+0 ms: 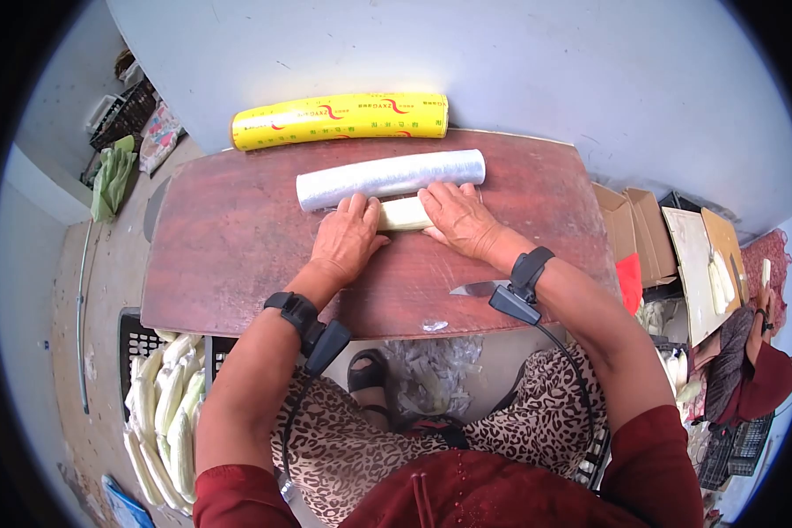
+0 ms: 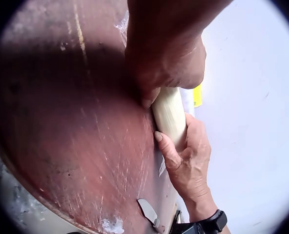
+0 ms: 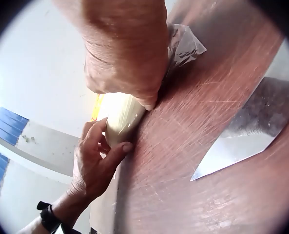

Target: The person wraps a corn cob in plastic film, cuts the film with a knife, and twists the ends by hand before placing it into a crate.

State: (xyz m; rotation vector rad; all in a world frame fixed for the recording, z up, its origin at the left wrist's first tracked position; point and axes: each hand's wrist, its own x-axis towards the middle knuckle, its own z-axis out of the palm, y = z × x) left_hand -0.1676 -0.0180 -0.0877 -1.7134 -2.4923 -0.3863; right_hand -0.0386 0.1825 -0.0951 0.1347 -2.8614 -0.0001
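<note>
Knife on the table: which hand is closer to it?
Right. The right hand is almost straight ahead of the knife; the left hand is farther away, ahead and leftward.

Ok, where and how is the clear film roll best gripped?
Probably by both ends, coming from left and right: the clear film roll is a long cylinder lying crosswise, with the yellow roll behind it and the pale piece in front.

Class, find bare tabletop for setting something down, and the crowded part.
Bare: the tabletop between left hand and left edge, and between right hand and right edge. Crowded: the middle, with pale vegetable, clear roll and, behind, yellow roll; knife toward the front.
</note>
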